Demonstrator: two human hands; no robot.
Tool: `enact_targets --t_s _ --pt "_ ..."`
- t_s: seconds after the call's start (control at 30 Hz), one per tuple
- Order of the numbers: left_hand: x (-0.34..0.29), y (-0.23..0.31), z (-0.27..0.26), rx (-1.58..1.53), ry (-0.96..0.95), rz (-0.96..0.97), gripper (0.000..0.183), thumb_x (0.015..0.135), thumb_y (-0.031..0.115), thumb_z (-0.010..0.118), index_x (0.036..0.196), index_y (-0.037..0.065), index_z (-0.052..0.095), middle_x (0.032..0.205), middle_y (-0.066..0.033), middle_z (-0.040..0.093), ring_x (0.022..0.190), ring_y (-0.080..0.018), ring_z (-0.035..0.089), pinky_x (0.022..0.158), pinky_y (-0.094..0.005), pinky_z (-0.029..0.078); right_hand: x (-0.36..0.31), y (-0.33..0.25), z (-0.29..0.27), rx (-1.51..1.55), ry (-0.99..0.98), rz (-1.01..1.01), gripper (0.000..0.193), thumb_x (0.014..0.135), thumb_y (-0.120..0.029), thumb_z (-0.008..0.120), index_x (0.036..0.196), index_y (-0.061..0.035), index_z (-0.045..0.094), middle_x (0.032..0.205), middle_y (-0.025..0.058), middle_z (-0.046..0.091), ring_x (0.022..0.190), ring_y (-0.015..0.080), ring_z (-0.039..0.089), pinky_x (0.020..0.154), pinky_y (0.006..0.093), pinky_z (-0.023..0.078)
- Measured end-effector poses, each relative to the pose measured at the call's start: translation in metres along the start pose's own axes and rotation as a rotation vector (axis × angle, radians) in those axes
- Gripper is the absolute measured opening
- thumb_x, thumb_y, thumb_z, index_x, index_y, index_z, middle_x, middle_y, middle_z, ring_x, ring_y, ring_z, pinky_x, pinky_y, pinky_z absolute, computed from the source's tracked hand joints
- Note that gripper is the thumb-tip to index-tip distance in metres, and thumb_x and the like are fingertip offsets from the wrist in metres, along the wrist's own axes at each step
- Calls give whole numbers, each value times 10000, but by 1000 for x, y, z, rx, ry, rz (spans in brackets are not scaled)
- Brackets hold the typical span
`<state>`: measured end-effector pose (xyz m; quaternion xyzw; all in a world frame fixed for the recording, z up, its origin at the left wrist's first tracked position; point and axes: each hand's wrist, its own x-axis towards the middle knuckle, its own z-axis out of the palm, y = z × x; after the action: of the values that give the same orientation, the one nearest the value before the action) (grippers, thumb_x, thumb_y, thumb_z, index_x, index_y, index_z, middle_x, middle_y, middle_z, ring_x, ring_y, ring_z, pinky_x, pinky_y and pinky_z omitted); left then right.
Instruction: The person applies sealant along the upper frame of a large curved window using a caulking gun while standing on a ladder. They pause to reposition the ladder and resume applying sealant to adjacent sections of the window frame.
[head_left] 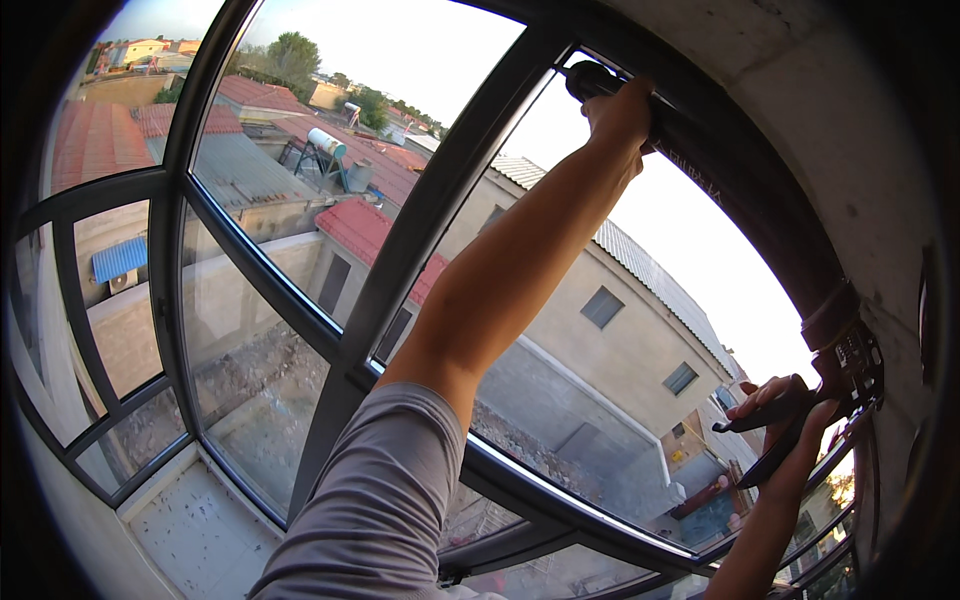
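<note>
A dark caulking gun (745, 165) stretches along the upper right, close under the pale wall. My left hand (620, 112) is raised at the far end of my arm and wraps round the front of its barrel. The black nozzle end points into the upper corner of a dark window frame (500, 110); its very tip is small and hard to make out. At the rear, on the right, my right hand (785, 415) grips the handle and trigger (765, 410), fingers curled round them. My left forearm crosses in front of the window pane.
Dark frame bars (265, 265) divide the large panes, with smaller panes at the left. A white sill (200, 525) scattered with dark specks lies at the lower left. A rough pale wall (800, 75) borders the right. Outside are red roofs (365, 225) and a beige building (600, 270).
</note>
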<state>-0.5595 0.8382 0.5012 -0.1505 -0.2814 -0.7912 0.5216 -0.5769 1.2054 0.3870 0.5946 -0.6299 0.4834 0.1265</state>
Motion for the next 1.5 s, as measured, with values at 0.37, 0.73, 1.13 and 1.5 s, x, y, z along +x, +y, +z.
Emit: enact_targets --t_s 0.37,0.73,1.13,1.5 --pt "-33 -22 -56 48 46 36 372 909 358 724 1103 75 581 865 -53 627 705 -198 626 573 -325 524 -53 29 23 174 95 93 816 886 -815 535 1063 -21 609 831 82 635 787 240 705 1014 443 479" --pt "-49 -37 -107 -16 -32 49 257 899 301 747 921 80 617 720 -18 564 496 -125 523 411 -265 399 -90 44 44 80 45 161 760 868 -787 612 977 -35 602 791 45 635 703 178 699 951 399 488" --pt "-110 -42 -140 -68 108 -35 158 935 179 710 925 47 624 817 -37 569 701 -120 595 623 -275 522 -135 70 66 -26 26 197 787 800 -874 592 879 -92 549 707 18 584 676 147 642 898 389 472" --pt "-128 -56 -169 -85 158 -47 171 858 140 702 896 53 559 776 -8 513 669 -110 506 621 -303 436 -151 76 95 106 -59 229 790 806 -860 599 1002 -94 606 868 60 719 927 198 710 1115 487 386"
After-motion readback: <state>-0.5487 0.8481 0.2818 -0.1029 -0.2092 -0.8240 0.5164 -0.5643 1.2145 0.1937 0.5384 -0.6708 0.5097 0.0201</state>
